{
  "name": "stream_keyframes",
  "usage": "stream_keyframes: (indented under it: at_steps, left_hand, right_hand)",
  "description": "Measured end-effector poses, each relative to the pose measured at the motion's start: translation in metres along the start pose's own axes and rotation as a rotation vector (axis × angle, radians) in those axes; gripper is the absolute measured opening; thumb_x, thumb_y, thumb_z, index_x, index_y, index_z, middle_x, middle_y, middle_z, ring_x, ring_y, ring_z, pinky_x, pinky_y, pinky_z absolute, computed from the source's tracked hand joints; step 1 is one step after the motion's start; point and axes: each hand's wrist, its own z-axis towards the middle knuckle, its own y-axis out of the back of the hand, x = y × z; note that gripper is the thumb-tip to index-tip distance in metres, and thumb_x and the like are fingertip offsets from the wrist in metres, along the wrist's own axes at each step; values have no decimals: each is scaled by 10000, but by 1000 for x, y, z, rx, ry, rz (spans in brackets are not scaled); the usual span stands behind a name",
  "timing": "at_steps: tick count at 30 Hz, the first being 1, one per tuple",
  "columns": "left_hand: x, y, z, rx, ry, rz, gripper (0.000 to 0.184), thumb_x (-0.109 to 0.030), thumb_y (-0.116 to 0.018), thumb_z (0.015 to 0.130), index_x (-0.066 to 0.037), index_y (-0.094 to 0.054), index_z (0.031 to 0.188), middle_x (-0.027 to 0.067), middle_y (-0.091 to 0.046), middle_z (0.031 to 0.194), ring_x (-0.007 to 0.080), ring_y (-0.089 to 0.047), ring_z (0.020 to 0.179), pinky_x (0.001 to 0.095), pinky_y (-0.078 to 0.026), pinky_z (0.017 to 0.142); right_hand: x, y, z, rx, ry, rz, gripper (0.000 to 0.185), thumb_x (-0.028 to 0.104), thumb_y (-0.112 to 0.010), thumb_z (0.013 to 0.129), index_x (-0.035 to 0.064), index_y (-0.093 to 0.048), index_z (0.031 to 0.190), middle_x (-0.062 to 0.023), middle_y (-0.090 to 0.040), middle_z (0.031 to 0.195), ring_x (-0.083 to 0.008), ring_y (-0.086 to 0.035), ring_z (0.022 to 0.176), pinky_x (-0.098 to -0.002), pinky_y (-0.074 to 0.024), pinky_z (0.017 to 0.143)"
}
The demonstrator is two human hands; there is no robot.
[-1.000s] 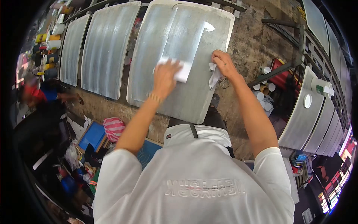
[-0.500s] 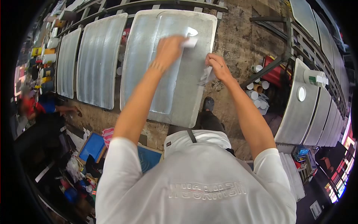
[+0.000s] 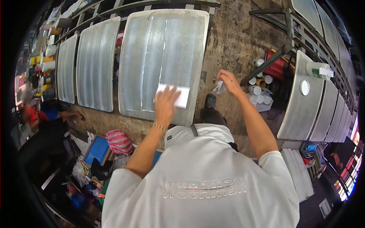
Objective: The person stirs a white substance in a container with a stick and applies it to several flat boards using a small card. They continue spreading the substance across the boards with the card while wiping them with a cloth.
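In the head view, my left hand (image 3: 165, 104) presses a flat white rectangular card (image 3: 183, 97) against a large grey panel (image 3: 129, 57), near its close edge. Its fingers lie over the card's left part. Long pale streaks of a wet-looking coating run down the panel, with thin white ridges between them. Off the panel's right side, my right hand (image 3: 229, 81) is closed on a crumpled whitish piece of cloth or paper (image 3: 219, 87), which hangs below the fingers. I cannot tell which material it is.
More streaked panels (image 3: 97, 64) lie to the left along a metal rack (image 3: 114, 10). At right, other panels (image 3: 294, 114) carry a white tub (image 3: 318, 71) and a round white lid (image 3: 305, 87). Rolls and cups (image 3: 260, 91) stand on the floor. Another person (image 3: 34, 116) is at far left.
My left hand has moved down the panel with the card, from the far part to the near edge. A white patch at the top is now a streak. My right hand has moved slightly nearer.
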Motion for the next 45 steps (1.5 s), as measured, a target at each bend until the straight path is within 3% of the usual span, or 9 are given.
stream_keyframes:
  at_steps: [6, 11, 15, 19, 24, 33, 37, 41, 45]
  left_hand:
    - [-8, 32, -44, 208, 38, -21, 620, 99, -598, 674, -156, -715, 1227, 83, -670, 1307, 292, -586, 1264, 498, -403, 1070]
    - [7, 57, 137, 99, 30, -191, 496, 71, -575, 801, -120, -708, 1238, 157, -707, 1193, 330, -699, 1046, 447, -527, 973]
    - [17, 66, 268, 299, 169, -141, 405, -44, -564, 805, -137, -747, 1155, 176, -719, 1109, 368, -699, 975, 436, -561, 887]
    - [34, 26, 302, 48, -123, -143, 426, -17, -554, 802, -153, -749, 1156, 169, -721, 1109, 357, -698, 988, 427, -547, 902]
    - [31, -26, 294, -252, -323, 270, 477, 13, -525, 832, -143, -694, 1250, 138, -657, 1312, 378, -610, 1195, 489, -465, 1021]
    - [-12, 3, 64, 114, -99, 147, 513, 36, -523, 839, -137, -661, 1302, 115, -591, 1424, 353, -520, 1343, 536, -420, 1070]
    - [-4, 28, 151, 22, -202, 207, 481, 13, -524, 864, -160, -681, 1284, 96, -647, 1353, 324, -594, 1260, 510, -445, 1039]
    - [40, 4, 324, -136, -190, 266, 423, -114, -547, 832, -244, -735, 1187, 102, -751, 1021, 313, -706, 946, 492, -527, 798]
    - [42, -3, 328, -85, -52, 235, 421, -132, -576, 819, -278, -748, 1174, 99, -744, 1060, 322, -709, 937, 458, -556, 834]
  right_hand:
    - [-21, -4, -24, 53, -14, 36, 300, 278, -499, 845, -6, -595, 836, -99, -608, 761, -210, -576, 761, -349, -449, 712]
    - [-10, 5, -61, 43, -84, 23, 297, 271, -491, 853, -8, -591, 830, -89, -616, 785, -199, -579, 771, -337, -451, 720]
    - [-11, 15, -82, -45, -88, 52, 287, 253, -500, 852, -14, -600, 829, -88, -625, 777, -193, -578, 757, -333, -460, 722]
    - [-16, 23, -101, -95, -109, 25, 290, 253, -504, 850, -17, -608, 830, -87, -625, 758, -189, -577, 741, -332, -462, 713]
    - [-37, 15, -108, -104, -137, 30, 283, 250, -511, 843, -12, -615, 825, -83, -611, 732, -178, -570, 720, -331, -439, 658]
    - [-33, 10, -104, -13, -132, 42, 254, 231, -510, 848, -1, -607, 813, -81, -594, 713, -179, -552, 689, -336, -432, 639]
    - [-35, 10, -97, 21, -134, 55, 248, 226, -511, 849, 0, -606, 814, -85, -597, 717, -180, -563, 700, -335, -437, 645]
    - [-21, 11, -103, 9, -72, 69, 248, 226, -519, 843, -6, -607, 820, -86, -599, 716, -186, -569, 694, -334, -440, 645]
    - [-34, 13, -111, -18, -62, 60, 257, 231, -527, 831, -12, -607, 810, -97, -604, 710, -194, -571, 683, -340, -445, 648]
